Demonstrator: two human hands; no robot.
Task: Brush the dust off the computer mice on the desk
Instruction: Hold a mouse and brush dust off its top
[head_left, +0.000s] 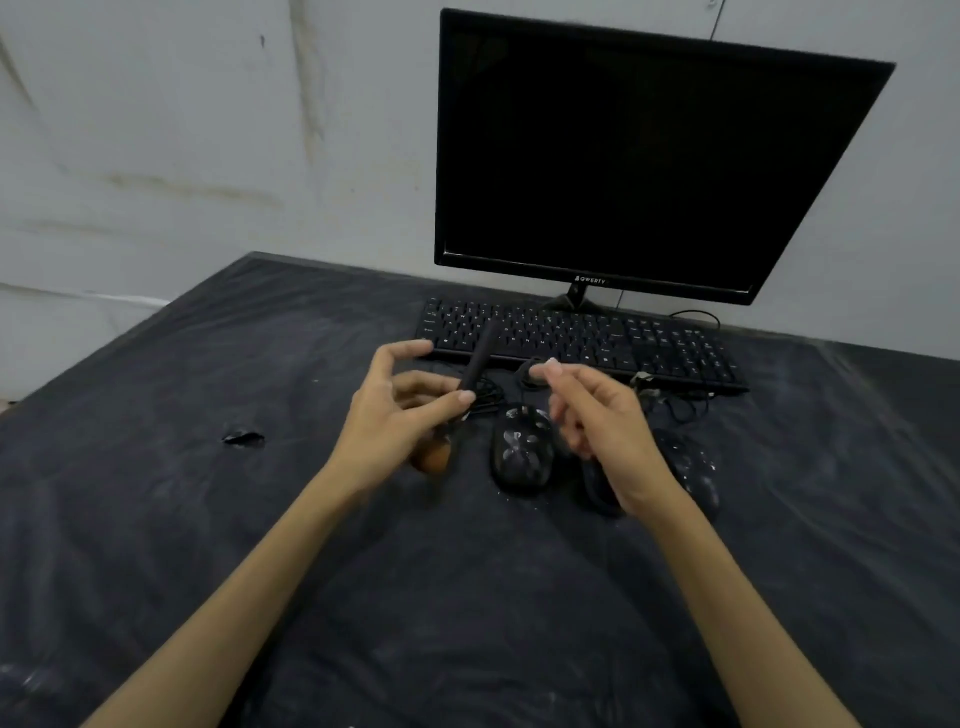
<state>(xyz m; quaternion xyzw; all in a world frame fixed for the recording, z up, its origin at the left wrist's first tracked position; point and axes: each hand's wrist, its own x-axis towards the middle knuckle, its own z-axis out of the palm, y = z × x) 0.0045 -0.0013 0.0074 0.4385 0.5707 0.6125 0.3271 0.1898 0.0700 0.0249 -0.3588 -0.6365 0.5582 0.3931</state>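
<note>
My left hand (402, 410) grips a brush (480, 353) by its dark handle, which points up and away over the keyboard; the brown bristle end (434, 457) shows below the palm, just above the desk. A black mouse (522, 449) speckled with white dust lies to the right of that hand. My right hand (602, 421) hovers with loosely curled fingers and holds nothing. It partly covers a second dusty black mouse (691, 467) and a dark shape (597, 488) under the wrist that I cannot identify.
A black keyboard (582, 338) lies behind the mice, with a dark monitor (639, 156) behind it. Tangled mouse cables (670, 400) run between keyboard and mice. The desk has a black, dust-streaked cover (208, 519) with a small tear (243, 438) at the left.
</note>
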